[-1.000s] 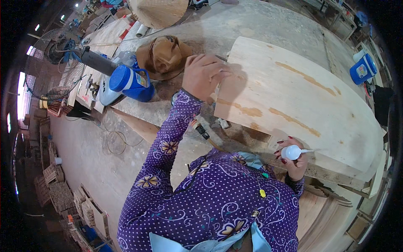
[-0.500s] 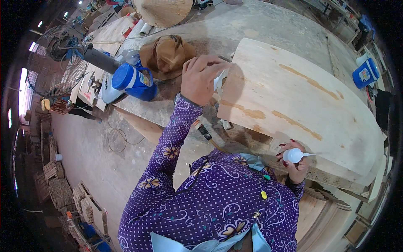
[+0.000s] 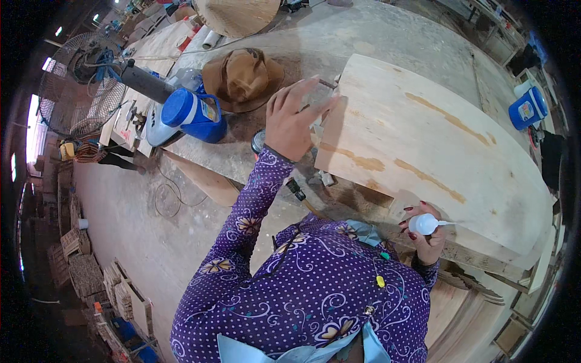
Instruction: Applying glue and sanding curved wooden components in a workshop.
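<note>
My left hand (image 3: 292, 118) is raised at the left edge of a large pale wooden panel (image 3: 417, 139), with its fingers stretched apart and nothing visible in them. Small pale items behind the fingers are partly hidden. Close to my body, at the panel's near edge, my right hand (image 3: 431, 242) grips a small white squeeze bottle (image 3: 425, 224) with a thin nozzle pointing right. Several tan streaks and stains mark the panel's face; its far right side is curved.
A blue water jug (image 3: 203, 121) and a brown cloth hat (image 3: 242, 78) stand left of the panel. Beyond them lies a woven conical hat (image 3: 236, 15). A caged fan (image 3: 82, 88) is at far left, and another blue jug (image 3: 526, 109) at far right. A hose fitting (image 3: 295, 189) lies nearby.
My left hand's fingers have spread from a closer, pinched pose, and the hand has shifted slightly. The right hand with the squeeze bottle stays nearly still.
</note>
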A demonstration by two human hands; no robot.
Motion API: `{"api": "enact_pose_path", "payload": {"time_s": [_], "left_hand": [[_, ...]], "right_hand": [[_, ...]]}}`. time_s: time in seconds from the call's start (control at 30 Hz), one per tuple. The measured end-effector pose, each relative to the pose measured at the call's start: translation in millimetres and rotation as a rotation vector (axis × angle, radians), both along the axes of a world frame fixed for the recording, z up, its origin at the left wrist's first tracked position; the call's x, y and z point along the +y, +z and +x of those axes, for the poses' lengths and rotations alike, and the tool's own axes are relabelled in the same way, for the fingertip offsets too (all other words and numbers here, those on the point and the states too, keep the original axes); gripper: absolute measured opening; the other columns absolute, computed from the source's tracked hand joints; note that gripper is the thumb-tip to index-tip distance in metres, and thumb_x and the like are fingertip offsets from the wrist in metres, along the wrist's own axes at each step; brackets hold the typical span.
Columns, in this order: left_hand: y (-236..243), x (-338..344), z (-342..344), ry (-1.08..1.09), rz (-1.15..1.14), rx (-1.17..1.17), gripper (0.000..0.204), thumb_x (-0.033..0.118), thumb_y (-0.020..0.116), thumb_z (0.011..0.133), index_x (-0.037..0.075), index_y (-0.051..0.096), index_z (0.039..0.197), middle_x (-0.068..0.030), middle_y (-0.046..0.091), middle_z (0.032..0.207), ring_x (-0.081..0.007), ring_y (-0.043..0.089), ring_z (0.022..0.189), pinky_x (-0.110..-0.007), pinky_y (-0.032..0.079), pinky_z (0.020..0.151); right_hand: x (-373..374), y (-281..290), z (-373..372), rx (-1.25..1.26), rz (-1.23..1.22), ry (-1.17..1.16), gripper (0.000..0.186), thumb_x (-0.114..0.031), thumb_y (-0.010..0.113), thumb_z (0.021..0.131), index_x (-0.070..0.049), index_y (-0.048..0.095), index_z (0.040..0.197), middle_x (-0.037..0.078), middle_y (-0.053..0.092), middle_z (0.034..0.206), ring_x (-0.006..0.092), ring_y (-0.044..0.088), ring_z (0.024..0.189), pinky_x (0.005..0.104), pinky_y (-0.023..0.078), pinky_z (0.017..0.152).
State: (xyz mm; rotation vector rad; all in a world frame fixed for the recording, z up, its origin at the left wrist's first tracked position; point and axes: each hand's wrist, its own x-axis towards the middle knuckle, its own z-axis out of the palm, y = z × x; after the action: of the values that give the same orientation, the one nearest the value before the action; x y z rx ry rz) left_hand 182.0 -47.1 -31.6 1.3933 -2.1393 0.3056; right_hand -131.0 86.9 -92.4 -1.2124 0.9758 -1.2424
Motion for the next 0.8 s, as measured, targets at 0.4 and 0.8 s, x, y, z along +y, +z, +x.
{"api": "enact_pose_path", "payload": {"time_s": [0.4, 0.8], "left_hand": [[3.1, 2.9, 2.9, -0.029, 0.036, -0.039, 0.05, -0.002, 0.041, 0.075, 0.029, 0.059, 0.111, -0.0036, 0.043, 0.128, -0.024, 0.04, 0.118, -0.041, 0.027, 0.099], [5.4, -2.6, 3.4, 0.026, -0.093, -0.032, 0.045, 0.0, 0.05, 0.072, 0.026, 0.06, 0.107, -0.0022, 0.043, 0.126, -0.0225, 0.04, 0.117, -0.042, 0.026, 0.099]], "right_hand": [[0.5, -1.5, -0.1, -0.012, 0.003, -0.011, 0.052, -0.012, 0.066, 0.074, 0.0, 0.044, 0.119, 0.016, 0.057, 0.1, 0.0202, 0.061, 0.077, 0.0298, 0.051, 0.066], [0.5, -3.9, -0.3, -0.005, -0.038, -0.008, 0.049, -0.007, 0.062, 0.074, 0.001, 0.043, 0.118, 0.015, 0.058, 0.1, 0.0201, 0.061, 0.077, 0.0292, 0.051, 0.065]]}}
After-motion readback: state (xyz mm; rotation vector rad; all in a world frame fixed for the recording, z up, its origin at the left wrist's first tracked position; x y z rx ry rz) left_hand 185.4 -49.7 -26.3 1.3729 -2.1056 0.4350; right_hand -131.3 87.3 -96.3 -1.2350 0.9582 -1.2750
